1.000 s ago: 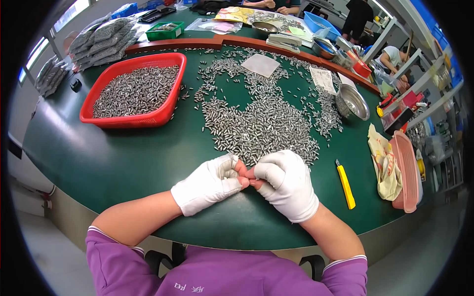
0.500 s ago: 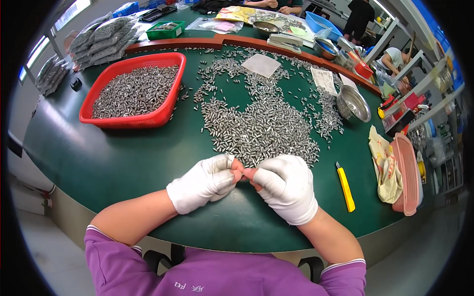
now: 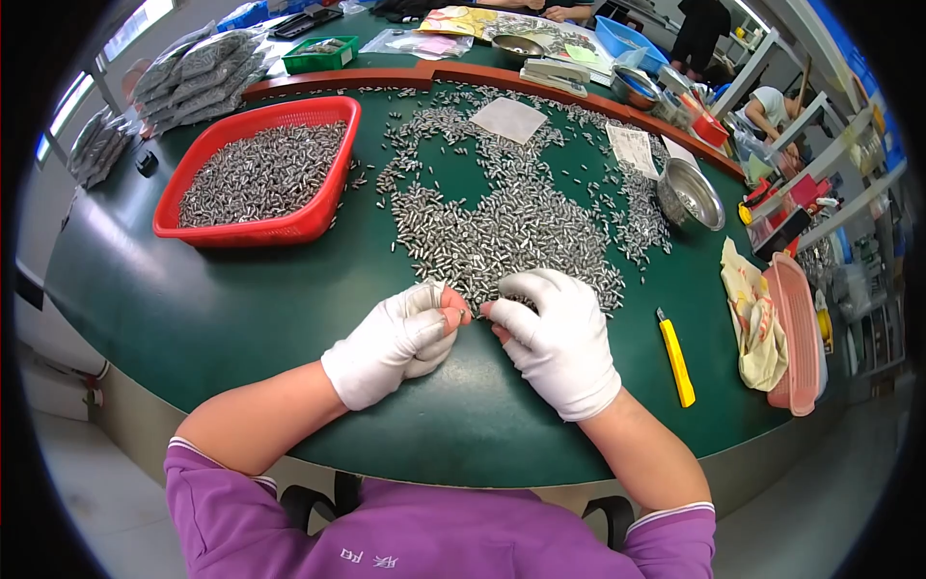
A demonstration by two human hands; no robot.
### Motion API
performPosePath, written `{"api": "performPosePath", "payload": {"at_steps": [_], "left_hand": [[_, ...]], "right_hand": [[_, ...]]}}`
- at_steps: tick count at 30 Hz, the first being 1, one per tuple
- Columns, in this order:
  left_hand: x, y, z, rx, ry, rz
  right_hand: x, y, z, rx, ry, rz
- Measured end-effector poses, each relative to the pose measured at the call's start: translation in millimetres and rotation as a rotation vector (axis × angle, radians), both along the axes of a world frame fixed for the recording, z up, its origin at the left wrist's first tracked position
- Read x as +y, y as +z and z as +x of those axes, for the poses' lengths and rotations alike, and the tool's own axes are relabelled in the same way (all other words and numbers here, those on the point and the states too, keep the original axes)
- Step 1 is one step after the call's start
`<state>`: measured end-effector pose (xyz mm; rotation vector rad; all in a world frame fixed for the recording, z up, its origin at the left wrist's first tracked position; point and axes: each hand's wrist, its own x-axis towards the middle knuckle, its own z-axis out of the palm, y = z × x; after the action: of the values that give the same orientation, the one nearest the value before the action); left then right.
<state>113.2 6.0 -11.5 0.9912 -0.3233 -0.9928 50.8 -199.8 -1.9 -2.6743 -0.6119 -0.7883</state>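
Observation:
A wide heap of small silvery metal parts (image 3: 511,232) covers the middle of the green table. Both of my hands wear white gloves that leave some fingertips bare. My left hand (image 3: 394,345) is closed at the heap's near edge, its thumb and forefinger pinching one small metal part (image 3: 462,314), mostly hidden by the fingertips. Just to its right, my right hand (image 3: 559,343) reaches palm down to the same edge. Its fingers are bent but apart from the thumb, and no part shows between them. The tips of its farther fingers lie against the heap.
A red plastic basket (image 3: 258,232) full of similar parts stands at left. To the right lie a yellow utility knife (image 3: 677,364), a metal bowl (image 3: 709,206), a cloth (image 3: 755,333) and a pink basket (image 3: 797,338). Packed bags (image 3: 201,82) are stacked far left. Other people work beyond.
My hands were touching at the fingertips; now they are apart, with the right one moved up onto the heap's edge. The left has shifted slightly away from me.

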Motion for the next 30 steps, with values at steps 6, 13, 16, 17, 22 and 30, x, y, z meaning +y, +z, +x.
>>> {"api": "performPosePath", "payload": {"at_steps": [6, 13, 16, 17, 22, 30], "left_hand": [[2, -2, 1, -0.009, -0.002, -0.031], [2, -2, 0, -0.054, 0.005, -0.017], [3, -3, 1, -0.050, -0.026, -0.009], [2, -2, 0, -0.052, -0.028, -0.010], [3, -2, -5, 0.004, -0.083, 0.002], [2, -1, -6, 0.040, -0.066, 0.031]], "right_hand": [[6, -8, 2, 0.048, -0.004, -0.051], [8, -8, -1, 0.025, 0.034, 0.047], [6, 1, -5, 0.020, 0.024, 0.101], [6, 1, -9, 0.029, 0.053, 0.145], [7, 2, -11, 0.018, 0.149, 0.193], [6, 4, -12, -0.018, 0.125, 0.108]]}}
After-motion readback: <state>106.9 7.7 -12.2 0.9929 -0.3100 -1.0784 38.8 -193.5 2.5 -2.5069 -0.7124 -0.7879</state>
